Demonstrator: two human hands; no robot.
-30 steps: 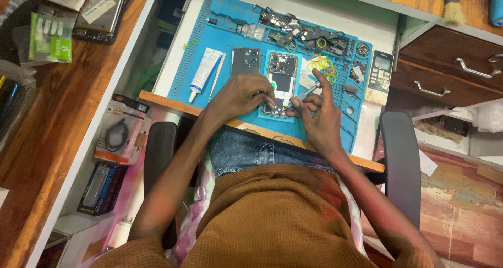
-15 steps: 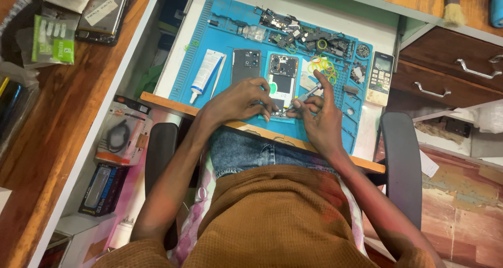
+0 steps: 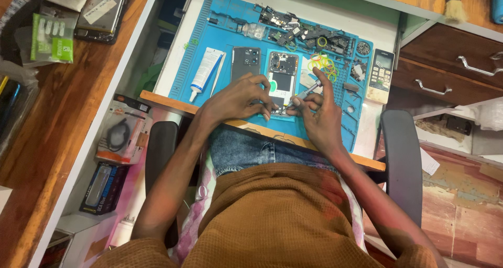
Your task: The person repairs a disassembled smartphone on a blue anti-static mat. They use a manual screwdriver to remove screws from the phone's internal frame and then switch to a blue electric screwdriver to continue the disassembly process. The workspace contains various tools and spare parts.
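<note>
An opened phone (image 3: 282,78) lies on a blue work mat (image 3: 220,37), its board and parts bare. My left hand (image 3: 242,96) rests on the phone's lower left edge and holds it down. My right hand (image 3: 320,111) grips a thin metal screwdriver (image 3: 302,96), its tip touching the phone's lower end between both hands. A dark back cover (image 3: 245,63) lies just left of the phone.
A white glue tube (image 3: 205,71) lies on the mat's left. Small parts and coloured rings (image 3: 324,63) fill the mat's far end. A white remote (image 3: 380,75) sits right of it. Wooden drawers (image 3: 450,63) stand at right, a cluttered wooden desk (image 3: 57,105) at left.
Both hands have stayed at the phone's lower end. The fingers of my right hand and the screwdriver have shifted only slightly.
</note>
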